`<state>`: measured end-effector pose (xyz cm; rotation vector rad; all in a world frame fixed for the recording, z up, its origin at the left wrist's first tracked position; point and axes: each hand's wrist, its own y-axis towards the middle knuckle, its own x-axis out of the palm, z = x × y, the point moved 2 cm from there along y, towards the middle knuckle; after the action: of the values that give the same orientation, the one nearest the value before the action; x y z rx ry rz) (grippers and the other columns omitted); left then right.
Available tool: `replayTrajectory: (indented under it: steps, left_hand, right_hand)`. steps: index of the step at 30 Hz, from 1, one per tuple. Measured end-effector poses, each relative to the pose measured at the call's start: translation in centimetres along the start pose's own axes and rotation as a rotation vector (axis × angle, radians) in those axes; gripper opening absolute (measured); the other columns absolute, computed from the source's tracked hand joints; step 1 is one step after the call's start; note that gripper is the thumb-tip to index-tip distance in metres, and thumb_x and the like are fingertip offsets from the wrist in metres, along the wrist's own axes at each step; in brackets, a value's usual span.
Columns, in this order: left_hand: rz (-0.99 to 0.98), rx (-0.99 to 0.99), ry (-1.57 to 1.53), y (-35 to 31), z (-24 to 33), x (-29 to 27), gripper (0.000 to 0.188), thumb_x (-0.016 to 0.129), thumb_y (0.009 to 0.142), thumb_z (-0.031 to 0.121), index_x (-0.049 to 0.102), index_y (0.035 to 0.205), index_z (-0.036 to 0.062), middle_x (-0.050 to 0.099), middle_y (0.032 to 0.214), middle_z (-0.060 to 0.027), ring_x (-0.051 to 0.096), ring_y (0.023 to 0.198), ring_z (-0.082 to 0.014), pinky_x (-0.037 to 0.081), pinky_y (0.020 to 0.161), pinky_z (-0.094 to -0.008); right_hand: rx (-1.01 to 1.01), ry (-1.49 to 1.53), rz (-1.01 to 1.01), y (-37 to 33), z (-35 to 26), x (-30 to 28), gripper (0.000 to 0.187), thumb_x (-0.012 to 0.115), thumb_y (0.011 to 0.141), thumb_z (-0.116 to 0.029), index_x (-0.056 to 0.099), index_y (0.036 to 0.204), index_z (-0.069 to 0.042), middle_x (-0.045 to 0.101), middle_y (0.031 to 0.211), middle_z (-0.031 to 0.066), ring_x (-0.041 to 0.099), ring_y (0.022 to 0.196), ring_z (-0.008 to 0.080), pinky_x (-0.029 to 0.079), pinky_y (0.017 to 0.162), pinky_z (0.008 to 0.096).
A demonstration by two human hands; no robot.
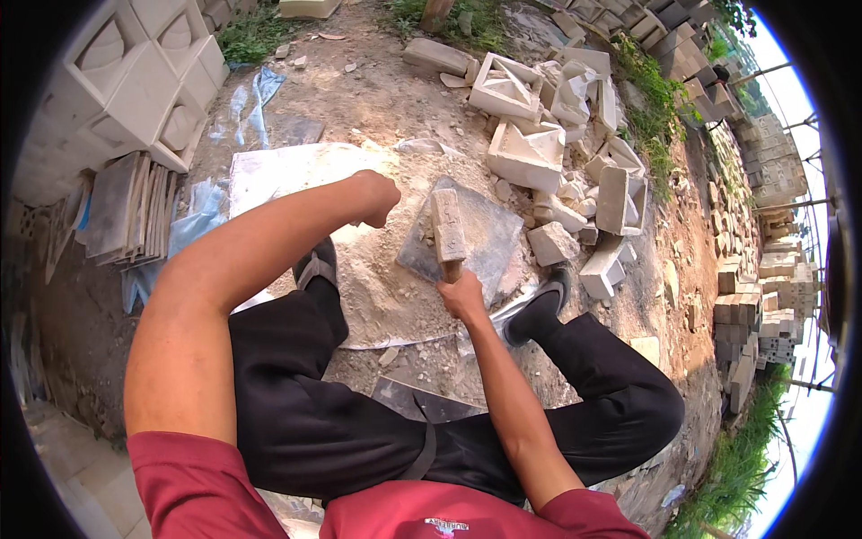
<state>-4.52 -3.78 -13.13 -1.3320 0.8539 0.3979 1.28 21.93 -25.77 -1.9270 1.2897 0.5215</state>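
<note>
In my right hand (461,295) is the short handle of a dusty, pale, block-shaped tool (448,225); my fingers are wrapped round it. Its long head lies over a grey square board (496,235) dusted with powder. My left hand (375,198) hangs over the sandy powder (377,269) to the left of the board. Its fingers are curled closed, and whatever may be inside them is hidden. The powder is spread on a white sheet (269,171) between my feet.
Broken pale moulded blocks (526,154) and rubble lie just right of the board. At left, a stack of thin slabs (126,211) stands below large pale blocks (135,99). Blue plastic scraps (199,211) lie beside them. More blocks (741,314) are piled at far right.
</note>
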Motion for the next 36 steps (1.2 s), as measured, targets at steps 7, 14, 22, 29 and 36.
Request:
replayTrajectory:
  steps: [7,14,22,29,36]
  left_hand:
    - [0.084,0.035,0.035,-2.1,-0.3,-0.9,0.022,0.064,0.071,0.012,0.070,0.090,0.0016,0.069,0.090,-0.0175,0.068,0.085,-0.0320,0.055,0.071,-0.0429]
    - [0.126,-0.004,-0.011,-3.2,-0.8,-2.2,0.028,0.067,0.072,0.021,0.067,0.096,0.0053,0.069,0.089,-0.0156,0.067,0.086,-0.0333,0.053,0.074,-0.0443]
    - [-0.027,-0.026,0.024,-2.5,-1.4,1.0,0.031,0.067,0.074,0.022,0.068,0.100,0.0063,0.069,0.096,-0.0156,0.067,0.091,-0.0327,0.054,0.078,-0.0435]
    - [-0.053,-0.050,0.022,-1.8,-2.0,1.8,0.028,0.063,0.073,0.015,0.068,0.099,0.0045,0.069,0.094,-0.0165,0.068,0.089,-0.0323,0.055,0.076,-0.0422]
    - [0.012,0.015,0.027,-0.3,-0.5,-0.8,0.024,0.063,0.072,0.012,0.070,0.092,0.0023,0.071,0.086,-0.0155,0.069,0.082,-0.0302,0.055,0.068,-0.0422]
  right_hand:
    - [0.045,0.014,0.029,-0.3,-1.6,-0.4,0.042,0.071,0.070,-0.030,0.065,0.085,0.008,0.067,0.078,0.0274,0.069,0.079,0.0397,0.054,0.069,0.0416]
    - [0.182,0.036,-0.032,-0.6,-2.1,-0.2,0.047,0.072,0.069,-0.031,0.066,0.090,0.010,0.067,0.087,0.0302,0.068,0.088,0.0405,0.054,0.073,0.0422]
    - [0.126,0.206,0.099,-0.6,-0.3,2.4,0.042,0.072,0.070,-0.030,0.067,0.090,0.006,0.067,0.086,0.0292,0.067,0.087,0.0413,0.053,0.074,0.0433]
    - [0.165,0.083,0.044,-0.7,-2.9,0.6,0.036,0.068,0.072,-0.027,0.066,0.089,0.005,0.067,0.081,0.0259,0.068,0.083,0.0395,0.052,0.073,0.0426]
    - [0.053,0.055,0.184,-1.1,-3.6,1.0,0.039,0.068,0.071,-0.030,0.066,0.089,0.005,0.067,0.083,0.0273,0.066,0.086,0.0428,0.052,0.074,0.0448]
